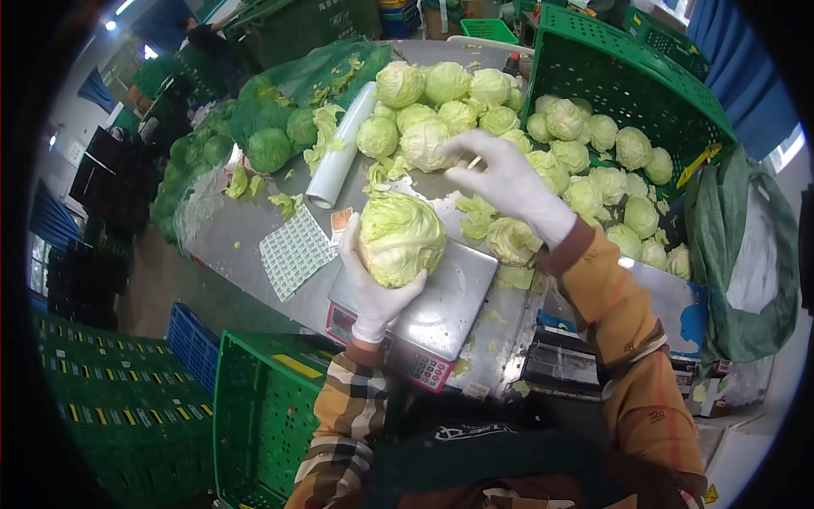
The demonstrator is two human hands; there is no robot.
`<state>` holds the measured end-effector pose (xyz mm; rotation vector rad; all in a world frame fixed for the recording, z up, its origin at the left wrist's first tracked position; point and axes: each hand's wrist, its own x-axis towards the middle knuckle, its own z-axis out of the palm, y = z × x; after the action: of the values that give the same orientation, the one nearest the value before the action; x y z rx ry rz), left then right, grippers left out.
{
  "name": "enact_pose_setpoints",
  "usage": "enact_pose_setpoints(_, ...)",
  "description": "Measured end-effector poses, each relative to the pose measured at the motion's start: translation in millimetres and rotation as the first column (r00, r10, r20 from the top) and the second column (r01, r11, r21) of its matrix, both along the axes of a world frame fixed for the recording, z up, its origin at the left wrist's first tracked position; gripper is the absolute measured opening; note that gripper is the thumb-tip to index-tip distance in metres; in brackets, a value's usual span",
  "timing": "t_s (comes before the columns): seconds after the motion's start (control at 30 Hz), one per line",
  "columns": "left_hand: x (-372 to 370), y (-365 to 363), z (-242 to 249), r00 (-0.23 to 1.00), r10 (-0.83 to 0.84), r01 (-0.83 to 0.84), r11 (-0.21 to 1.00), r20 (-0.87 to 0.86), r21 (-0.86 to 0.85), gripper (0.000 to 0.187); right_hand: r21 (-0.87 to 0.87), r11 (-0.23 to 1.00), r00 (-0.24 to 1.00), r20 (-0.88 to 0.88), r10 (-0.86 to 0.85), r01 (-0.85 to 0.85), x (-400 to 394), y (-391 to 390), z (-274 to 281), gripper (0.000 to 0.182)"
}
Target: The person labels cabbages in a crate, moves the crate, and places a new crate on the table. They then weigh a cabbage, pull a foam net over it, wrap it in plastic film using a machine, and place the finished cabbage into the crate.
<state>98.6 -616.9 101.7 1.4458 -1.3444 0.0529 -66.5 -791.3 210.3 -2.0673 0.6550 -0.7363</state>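
Observation:
My left hand (373, 293) is wrapped around the lower left side of a pale green cabbage (402, 239), holding it over the steel plate of a digital scale (449, 305). My right hand (500, 174), in a white glove like the left, is raised beside the heap of cabbages (424, 142). Its fingers are bent, with a gap between thumb and fingertips and no cabbage in the grasp. Below the right wrist lies another cabbage (511, 241) with loose leaves around it.
A roll of clear film (342, 146) and a green patterned sheet (295, 252) lie on the metal table. Net-bagged cabbages (270, 149) are at left. A tipped green crate (627, 64) spills cabbages at right. Another green crate (263, 416) stands below. A person (208, 41) is in the background.

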Motion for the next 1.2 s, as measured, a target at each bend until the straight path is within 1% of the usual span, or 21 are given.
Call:
enact_pose_setpoints(0.03, -0.2, 0.9, 2.9, 0.978, -0.073, 0.072, 0.997, -0.194, -0.011, 0.106, -0.552, 0.828, 0.974, -0.119, -0.194, 0.098, -1.4, -15.4, -12.1, 0.032)
enact_pose_setpoints(0.07, 0.2, 0.8, 4.8, 0.914, -0.147, 0.144, 0.989, -0.377, -0.038, 0.105, -0.556, 0.824, 0.973, -0.109, -0.204, 0.111, 1.5, -22.7, -29.2, 0.032)
enact_pose_setpoints(0.1, 4.4, 2.2, 2.9, 0.829, -0.167, 0.192, 0.981, -0.534, -0.009, 0.101, -0.233, 0.972, 0.997, -0.079, 0.003, -0.022, 6.9, -21.3, -33.0, 0.036)
enact_pose_setpoints(0.13, 5.5, 4.0, 0.3, 0.828, -0.174, 0.200, 0.980, -0.533, -0.008, 0.101, 0.111, 0.975, 0.981, 0.022, 0.192, -0.193, 9.8, -19.1, -37.9, 0.040)
enact_pose_setpoints(0.2, 4.3, 8.0, -0.8, 0.150, -0.360, 0.410, 0.870, -0.921, -0.274, 0.100, 0.094, 0.967, 0.971, 0.050, 0.234, -0.238, 13.3, -10.1, -43.6, 0.043)
enact_pose_setpoints(0.27, -0.9, 9.6, 4.6, 0.191, -0.349, 0.441, 0.865, -0.918, -0.237, 0.094, 0.283, 0.892, 0.936, 0.094, 0.340, -0.352, 18.0, -0.7, -41.1, 0.040)
enact_pose_setpoints(0.37, -0.9, 13.0, -1.9, 0.030, -0.319, 0.344, 0.893, -0.947, -0.290, 0.083, 0.387, 0.861, 0.941, 0.059, 0.333, -0.329, 21.4, 2.2, -38.7, 0.036)
enact_pose_setpoints(0.43, 9.2, 10.2, -21.1, -0.230, -0.308, 0.292, 0.883, -0.923, -0.368, 0.075, 0.454, 0.848, 0.953, 0.013, 0.301, -0.274, 20.6, 1.9, -37.0, 0.034)
enact_pose_setpoints(0.47, 12.5, 9.5, -28.0, -0.230, -0.308, 0.290, 0.884, -0.923, -0.368, 0.075, 0.433, 0.865, 0.961, 0.012, 0.275, -0.253, 20.0, 1.3, -36.8, 0.029)
enact_pose_setpoints(0.53, 16.7, 6.9, -37.2, -0.499, -0.478, 0.291, 0.694, -0.723, -0.659, 0.073, 0.412, 0.881, 0.968, 0.011, 0.249, -0.231, 16.9, -0.2, -38.6, 0.025)
enact_pose_setpoints(0.63, 18.3, 2.9, -48.8, -0.664, -0.510, 0.228, 0.558, -0.547, -0.798, 0.074, 0.634, 0.691, 0.930, 0.140, 0.341, -0.349, 8.9, 0.2, -35.4, 0.019)
enact_pose_setpoints(0.77, 23.6, 7.8, -23.6, -0.470, -0.462, 0.450, 0.607, -0.752, -0.655, 0.075, 0.522, 0.759, 0.917, 0.296, 0.267, -0.390, -18.8, -5.9, 16.4, 0.023)
enact_pose_setpoints(0.83, 13.7, 5.9, -4.5, -0.181, -0.322, 0.464, 0.805, -0.929, -0.370, 0.077, 0.379, 0.842, 0.862, 0.474, 0.180, -0.383, -35.5, -23.5, 39.1, 0.026)
enact_pose_setpoints(0.87, 12.5, 4.2, -5.7, -0.182, -0.326, 0.452, 0.810, -0.928, -0.373, 0.077, 0.375, 0.766, 0.725, 0.668, 0.167, -0.522, -40.7, -35.2, 48.4, 0.029)
enact_pose_setpoints(0.93, 12.0, 1.6, -8.4, -0.309, -0.273, 0.434, 0.812, -0.911, -0.390, 0.079, 0.387, 0.786, 0.767, 0.620, 0.166, -0.483, -43.5, -67.9, 37.5, 0.032)
enact_pose_setpoints(0.97, 11.9, 0.0, -7.3, -0.331, -0.265, 0.429, 0.813, -0.906, -0.394, 0.079, 0.246, 0.956, 0.978, 0.169, 0.123, -0.162, -44.5, -76.6, 20.3, 0.039)
enact_pose_setpoints(1.0, 12.4, -1.0, -8.5, -0.330, -0.276, 0.422, 0.812, -0.903, -0.403, 0.079, -0.064, 0.995, 0.955, -0.280, -0.093, 0.078, -41.3, -85.3, 1.1, 0.046)
enact_pose_setpoints(1.07, 15.8, -2.9, -14.5, -0.320, -0.301, 0.400, 0.816, -0.898, -0.416, 0.077, -0.177, 0.974, 0.950, -0.251, -0.186, 0.143, -27.8, -57.3, -35.8, 0.056)
enact_pose_setpoints(1.13, 21.3, -4.1, -18.6, -0.196, -0.299, 0.417, 0.837, -0.934, -0.355, 0.078, 0.269, 0.962, 0.981, -0.168, 0.093, -0.045, -9.0, -26.4, -50.5, 0.053)
enact_pose_setpoints(1.17, 22.2, -2.6, -20.5, -0.066, -0.281, 0.432, 0.857, -0.958, -0.281, 0.079, 0.444, 0.893, 0.984, -0.108, 0.139, -0.077, 0.2, -8.2, -50.8, 0.050)
enact_pose_setpoints(1.2, 21.5, -1.4, -21.2, -0.067, -0.275, 0.434, 0.857, -0.959, -0.277, 0.079, 0.602, 0.791, 0.985, -0.037, 0.169, -0.113, 7.1, 3.8, -48.8, 0.048)
